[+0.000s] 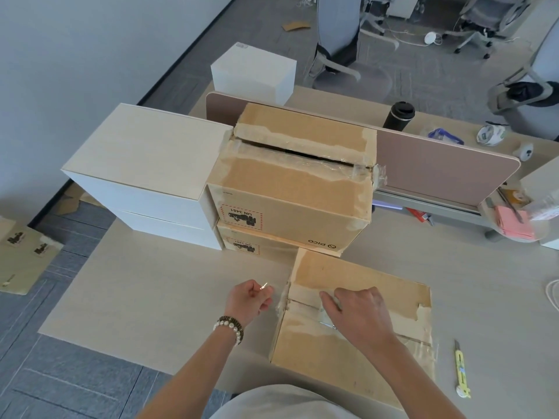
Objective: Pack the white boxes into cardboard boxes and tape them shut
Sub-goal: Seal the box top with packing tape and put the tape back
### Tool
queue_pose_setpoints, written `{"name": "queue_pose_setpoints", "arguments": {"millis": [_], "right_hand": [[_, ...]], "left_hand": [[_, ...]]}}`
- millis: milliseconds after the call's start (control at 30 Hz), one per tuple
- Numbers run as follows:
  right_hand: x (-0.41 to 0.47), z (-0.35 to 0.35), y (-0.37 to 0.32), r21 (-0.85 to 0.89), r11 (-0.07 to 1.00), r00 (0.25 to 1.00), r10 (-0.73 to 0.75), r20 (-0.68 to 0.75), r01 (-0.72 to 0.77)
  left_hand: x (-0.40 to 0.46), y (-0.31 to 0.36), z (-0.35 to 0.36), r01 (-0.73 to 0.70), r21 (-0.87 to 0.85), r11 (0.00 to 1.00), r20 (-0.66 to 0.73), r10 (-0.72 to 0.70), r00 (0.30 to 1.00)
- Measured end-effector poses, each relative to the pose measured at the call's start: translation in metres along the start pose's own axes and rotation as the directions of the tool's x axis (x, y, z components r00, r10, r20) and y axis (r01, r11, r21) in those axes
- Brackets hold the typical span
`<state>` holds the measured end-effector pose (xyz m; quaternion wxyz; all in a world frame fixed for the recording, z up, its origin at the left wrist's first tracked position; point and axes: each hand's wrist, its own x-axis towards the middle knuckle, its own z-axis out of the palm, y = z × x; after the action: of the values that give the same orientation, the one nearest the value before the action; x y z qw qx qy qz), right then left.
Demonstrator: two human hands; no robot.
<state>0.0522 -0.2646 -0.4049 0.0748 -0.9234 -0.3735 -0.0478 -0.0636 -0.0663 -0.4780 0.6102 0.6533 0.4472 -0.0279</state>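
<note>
While the right hand [360, 313] presses flat, fingers straight, on the near cardboard box [354, 322] at 5 o'clock, the left hand [249, 300], at its 9 o'clock, pinches a clear tape end [264, 286]. White boxes [145, 173] stand at 10 o'clock on the counter [169, 300].

Office: desk [169, 297] w/ a divider panel [438, 164], swivel chairs [341, 46] on grey carpet tiles [75, 385], cables on the floor, sticky notes [512, 222] nearby.
</note>
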Motion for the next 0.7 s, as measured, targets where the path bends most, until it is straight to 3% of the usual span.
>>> {"name": "queue_pose_setpoints", "arguments": {"millis": [367,567,700], "right_hand": [[0.002,-0.004,-0.001,0.044,0.996,0.96,0.066,0.273,-0.081],[0.001,-0.006,-0.002,0.109,0.985,0.95,0.099,0.297,-0.137],[0.002,-0.005,-0.002,0.092,0.981,0.934,0.13,0.334,-0.169]], "left_hand": [[0.011,-0.013,0.02,0.051,0.005,0.999,0.047,-0.051,0.998],[0.015,-0.019,0.029,0.044,0.078,0.996,0.11,-0.052,0.993],[0.015,-0.026,0.036,0.195,0.066,0.979,0.092,-0.201,0.975]]}}
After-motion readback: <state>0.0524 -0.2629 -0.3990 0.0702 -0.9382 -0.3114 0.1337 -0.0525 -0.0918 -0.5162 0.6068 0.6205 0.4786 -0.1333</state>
